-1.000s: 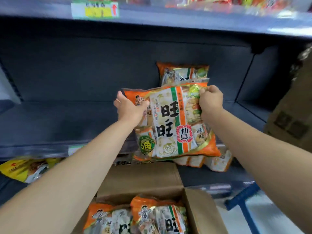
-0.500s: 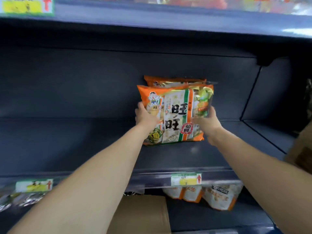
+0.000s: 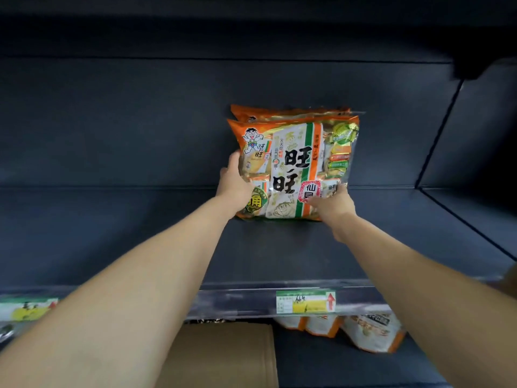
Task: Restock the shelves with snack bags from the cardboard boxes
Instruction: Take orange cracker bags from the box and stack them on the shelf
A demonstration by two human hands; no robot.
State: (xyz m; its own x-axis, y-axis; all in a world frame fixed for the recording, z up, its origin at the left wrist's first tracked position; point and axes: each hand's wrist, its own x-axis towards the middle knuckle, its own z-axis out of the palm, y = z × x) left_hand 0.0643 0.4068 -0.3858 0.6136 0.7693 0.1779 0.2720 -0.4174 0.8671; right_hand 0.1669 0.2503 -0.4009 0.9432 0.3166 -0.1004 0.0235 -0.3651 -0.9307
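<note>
An orange-and-white snack bag (image 3: 291, 169) stands upright on the dark shelf (image 3: 112, 228), deep toward the back wall. My left hand (image 3: 233, 186) grips its left edge. At the bag's lower right corner, my right hand (image 3: 333, 204) holds it. Directly behind it stands a second bag of the same kind (image 3: 279, 112), only its top strip showing. A flap of the cardboard box (image 3: 223, 357) shows at the bottom, below the shelf.
The shelf's front rail carries a green-and-yellow price tag (image 3: 305, 301) and another tag (image 3: 26, 308) at the left. Several white-and-orange pouches (image 3: 363, 331) hang on the level below. A side panel (image 3: 475, 135) closes the shelf at the right.
Both hands carried the bag up from above the box and deeper onto the shelf, setting it upright in front of the other bag. The view tilted up, so the box's contents dropped out of sight.
</note>
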